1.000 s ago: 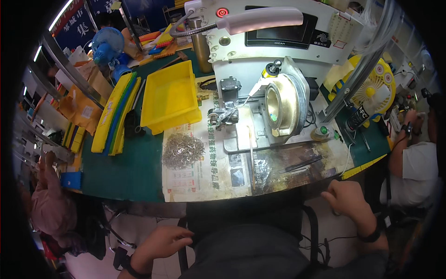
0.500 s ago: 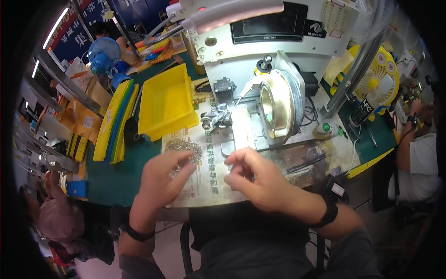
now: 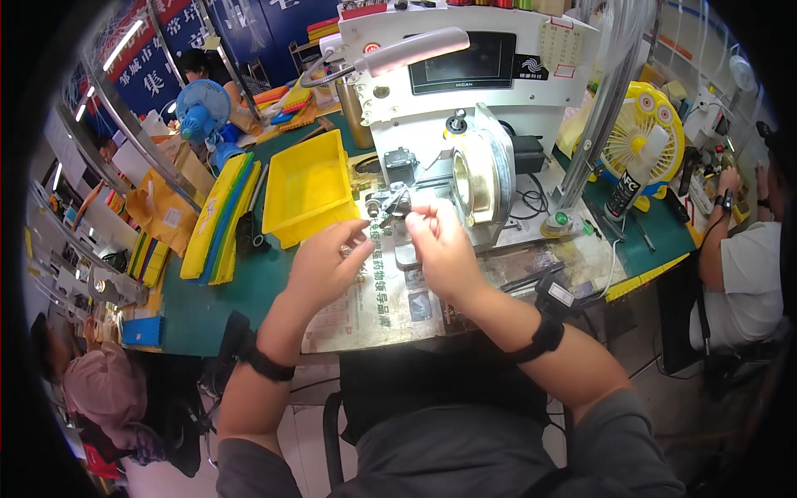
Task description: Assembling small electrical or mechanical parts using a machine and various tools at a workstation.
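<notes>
My right hand (image 3: 446,251) is at the front of a white bench machine (image 3: 465,98), thumb and fingertips pinched close beside a small metal clamp (image 3: 388,202). Whatever the pinch may hold is too small to make out. To its left, my left hand (image 3: 325,264) hovers over the paper-covered bench (image 3: 365,319), thumb and fingers curved with a gap between them and nothing visible in it. Behind the right hand stands a round brass-coloured wheel (image 3: 473,184), lit brightly by the lamp (image 3: 415,51). The left hand covers the bench area below it.
A yellow plastic bin (image 3: 307,187) stands left of the machine, beside stacked yellow, green and blue strips (image 3: 220,220). At the right are a black spray can (image 3: 627,192), a yellow fan (image 3: 639,141) and a metal post (image 3: 594,137). A co-worker (image 3: 739,266) sits further right.
Both hands have moved forward toward the machine, the right one up to the clamp. The loose small metal pieces on the paper are now hidden by my left hand. The view has shifted slightly.
</notes>
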The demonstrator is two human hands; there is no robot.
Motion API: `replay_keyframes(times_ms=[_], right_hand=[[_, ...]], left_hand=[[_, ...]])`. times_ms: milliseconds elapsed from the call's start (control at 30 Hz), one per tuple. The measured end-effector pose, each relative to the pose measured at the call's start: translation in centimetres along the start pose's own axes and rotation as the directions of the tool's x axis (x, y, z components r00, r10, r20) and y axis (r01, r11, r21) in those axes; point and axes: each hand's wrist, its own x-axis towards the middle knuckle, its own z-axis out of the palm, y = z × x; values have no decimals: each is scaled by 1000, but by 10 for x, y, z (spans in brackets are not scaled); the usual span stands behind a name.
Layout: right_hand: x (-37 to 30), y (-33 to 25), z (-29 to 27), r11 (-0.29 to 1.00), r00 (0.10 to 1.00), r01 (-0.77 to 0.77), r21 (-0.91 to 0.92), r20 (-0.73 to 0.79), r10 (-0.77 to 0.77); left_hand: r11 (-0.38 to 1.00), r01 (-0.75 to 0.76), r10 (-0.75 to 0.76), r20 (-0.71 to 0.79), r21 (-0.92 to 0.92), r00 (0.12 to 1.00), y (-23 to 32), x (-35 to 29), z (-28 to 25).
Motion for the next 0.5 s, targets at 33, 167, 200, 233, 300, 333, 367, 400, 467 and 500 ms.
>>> replay_keyframes(times_ms=[33, 167, 200, 233, 300, 333, 367, 400, 467, 500], right_hand=[[8, 4, 2, 1000, 1000, -3, 0, -5, 3], [32, 12, 5, 997, 996, -8, 81, -91, 16], [32, 13, 7, 997, 996, 15, 78, -94, -8], [32, 10, 8, 996, 995, 38, 76, -99, -31], [34, 12, 10, 997, 992, 73, 32, -103, -70], [35, 13, 7, 993, 987, 117, -22, -111, -119], [37, 13, 5, 993, 987, 115, -22, -111, -117], [38, 13, 4, 989, 982, 146, -26, -121, -148], [37, 10, 10, 985, 979, 169, -16, -116, -170], [37, 7, 13, 988, 983, 156, 19, -103, -153]], left_hand=[[1000, -1, 1, 5, -2, 1000, -3, 7, 2], [990, -33, 11, 153, 137, 988, -13, 27, 22], [976, -68, 35, 161, 206, 986, -19, 28, 29], [976, -64, 30, 166, 207, 986, -25, 27, 36], [935, -149, 146, 33, 321, 989, -36, 21, 47], [938, -149, 144, 38, 314, 989, -33, 25, 47], [931, -213, 207, 50, 298, 977, -28, 30, 40], [919, -275, 269, 60, 282, 961, -26, 34, 37], [947, -230, 233, 18, 224, 972, -40, 27, 45], [967, -197, 204, -25, 159, 979, -44, 24, 47]])
